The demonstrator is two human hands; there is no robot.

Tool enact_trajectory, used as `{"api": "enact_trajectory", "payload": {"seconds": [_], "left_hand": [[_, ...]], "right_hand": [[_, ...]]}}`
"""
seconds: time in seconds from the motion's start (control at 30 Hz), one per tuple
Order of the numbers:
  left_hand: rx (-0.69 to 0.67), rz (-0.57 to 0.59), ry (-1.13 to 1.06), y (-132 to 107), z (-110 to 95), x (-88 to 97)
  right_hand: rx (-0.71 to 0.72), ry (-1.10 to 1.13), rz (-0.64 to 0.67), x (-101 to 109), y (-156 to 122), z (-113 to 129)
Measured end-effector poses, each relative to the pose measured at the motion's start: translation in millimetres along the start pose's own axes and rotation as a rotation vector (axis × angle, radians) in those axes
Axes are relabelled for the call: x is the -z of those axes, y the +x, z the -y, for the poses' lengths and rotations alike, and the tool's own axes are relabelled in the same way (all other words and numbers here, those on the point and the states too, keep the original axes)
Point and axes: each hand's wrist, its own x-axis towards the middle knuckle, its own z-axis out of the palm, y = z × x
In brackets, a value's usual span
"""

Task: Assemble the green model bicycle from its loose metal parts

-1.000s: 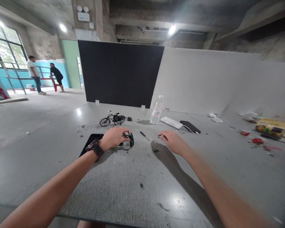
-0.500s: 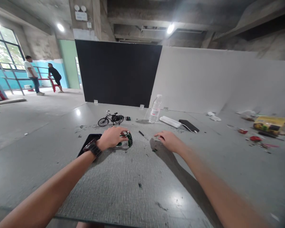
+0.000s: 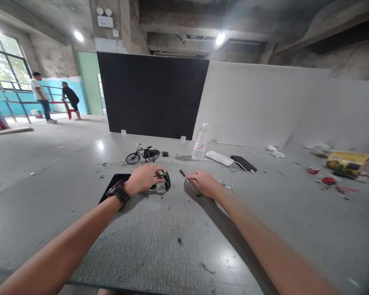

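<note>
Surface (image 3: 160, 246): grey, textured, scattered with dark specks; it carries everything noted below. Landmark for positions is the green model bicycle (image 3: 162, 181), which lies near the middle of the surface.

Black panel (image 3: 152, 96) stands upright at the far edge, well behind the green model bicycle. Two people stand far off to its left by the windows.

Left hand (image 3: 143, 179) is closed over the green model bicycle from the left side, fingers curled on its frame; one wheel shows past the fingertips. Wristwatch (image 3: 118, 191) sits on that wrist.

Right hand (image 3: 204, 183) rests on the surface just right of the green model bicycle, apart from it, fingers loosely bent and pointing left. Whether it grips anything cannot be told.

Black tablet (image 3: 112, 186) lies flat just left of the green model bicycle, partly under the left wrist.

Water bottle (image 3: 200, 141) stands upright behind and right of it.

Black model bicycle (image 3: 142, 153) stands upright behind it.

Thin dark tool (image 3: 184, 176) lies just right of it, touching or nearly touching the right fingertips.
</note>
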Motion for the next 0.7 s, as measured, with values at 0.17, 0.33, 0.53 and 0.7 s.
{"api": "enact_trajectory", "payload": {"seconds": [0.17, 0.33, 0.53, 0.7], "left_hand": [[-0.004, -0.007, -0.011, 0.7, 1.1, -0.8], [-0.017, 0.003, -0.009, 1.0, 1.6, -0.5], [-0.031, -0.009, -0.006, 0.9, 2.2, -1.2], [-0.024, -0.021, -0.015, 0.6, 1.2, -1.9]], "right_hand": [[0.015, -0.002, -0.006, -1.2, 0.1, -2.0], [-0.017, 0.006, 0.003, -1.8, 0.5, -3.0], [-0.056, 0.019, -0.002, -1.0, -0.2, -2.4], [-0.056, 0.053, -0.011, -1.6, -0.2, -2.1]]}}
